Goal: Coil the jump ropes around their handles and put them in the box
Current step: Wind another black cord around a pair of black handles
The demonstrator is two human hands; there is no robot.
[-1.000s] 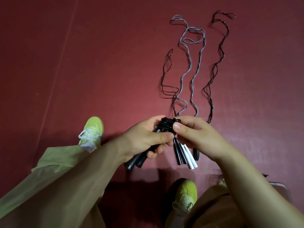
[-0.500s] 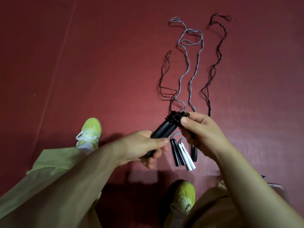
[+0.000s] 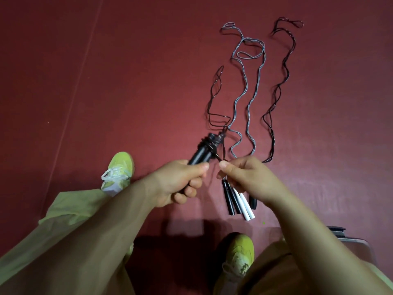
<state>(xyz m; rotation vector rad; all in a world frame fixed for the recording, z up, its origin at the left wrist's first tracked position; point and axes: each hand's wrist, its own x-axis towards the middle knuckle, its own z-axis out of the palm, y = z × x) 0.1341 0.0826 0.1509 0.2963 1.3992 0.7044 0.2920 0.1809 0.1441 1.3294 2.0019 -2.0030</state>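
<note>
Head: hands (image 3: pixel 180 184) (image 3: pixel 246 177) parted since earlier; right pinches black cord (image 3: pixel 219 159).

Three jump ropes trail over the red floor (image 3: pixel 106 81): two dark ones, the left dark rope (image 3: pixel 214 92) and the right dark rope (image 3: pixel 278 92), and one grey rope (image 3: pixel 253 90) between them. Handles show as a pair of black ones (image 3: pixel 201 155) held together, plus a floor cluster of about three black handles (image 3: pixel 228 201) and two white handles (image 3: pixel 246 207). Two hands, left hand (image 3: pixel 178 184) and right hand (image 3: pixel 248 177), and two yellow-green shoes (image 3: pixel 119 171) are in view.
</note>
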